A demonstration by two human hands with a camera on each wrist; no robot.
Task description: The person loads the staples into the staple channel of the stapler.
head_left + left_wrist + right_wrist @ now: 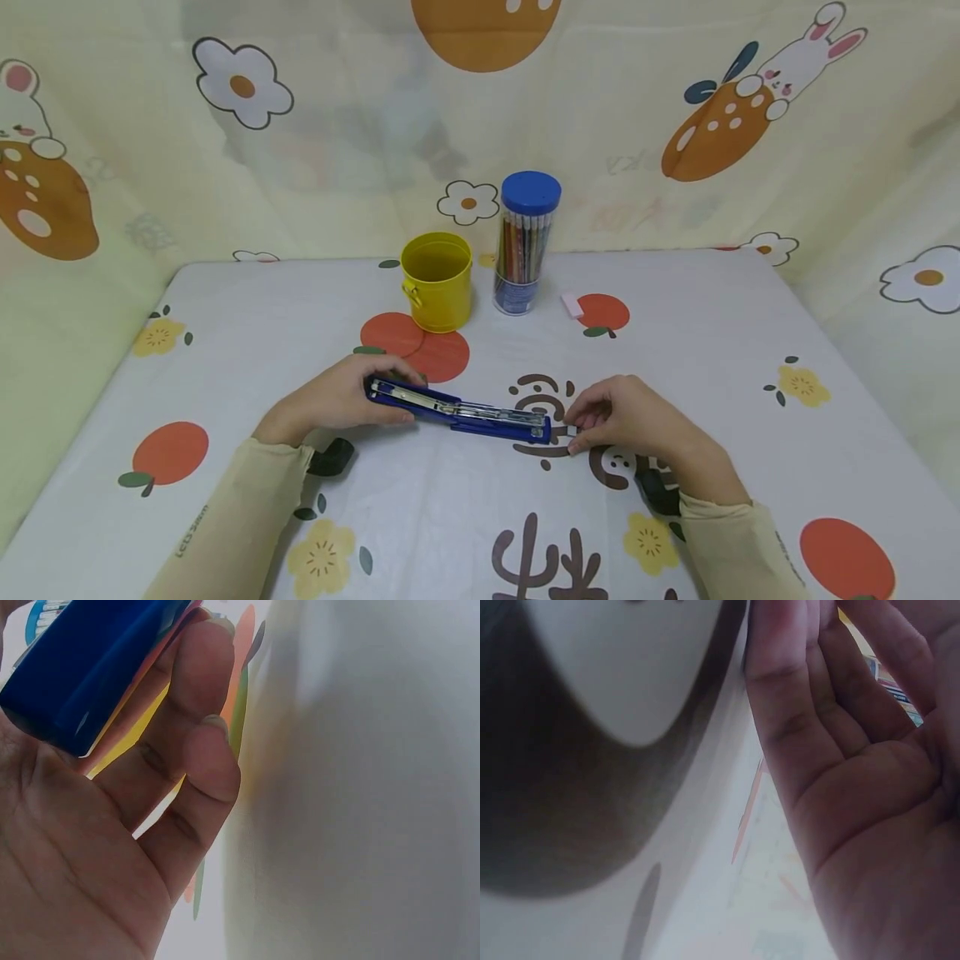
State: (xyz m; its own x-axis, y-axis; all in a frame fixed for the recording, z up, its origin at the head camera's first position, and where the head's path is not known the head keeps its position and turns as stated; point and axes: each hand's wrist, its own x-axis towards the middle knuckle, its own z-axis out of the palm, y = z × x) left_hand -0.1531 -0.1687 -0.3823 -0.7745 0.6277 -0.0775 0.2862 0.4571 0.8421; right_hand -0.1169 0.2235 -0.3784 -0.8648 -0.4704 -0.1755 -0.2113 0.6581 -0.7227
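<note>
Find blue stapler (457, 412) unfolded, with long axis running from left hand (347, 395) to just short of right hand (633, 414). Grips stapler's left end with left; with right, nearer the other end, pinches small pale piece (572, 431) just off it, nearly in line.

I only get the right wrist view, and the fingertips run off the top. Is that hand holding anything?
Observer: Yes, the right hand pinches a small pale piece, too small for me to identify.
Visitor: Oh! And what's the other hand up to?
Observer: The left hand holds a blue stapler by one end.
Visitor: Is the stapler closed, like on my desk?
Observer: No, it is opened out, with the metal inside showing.
</note>
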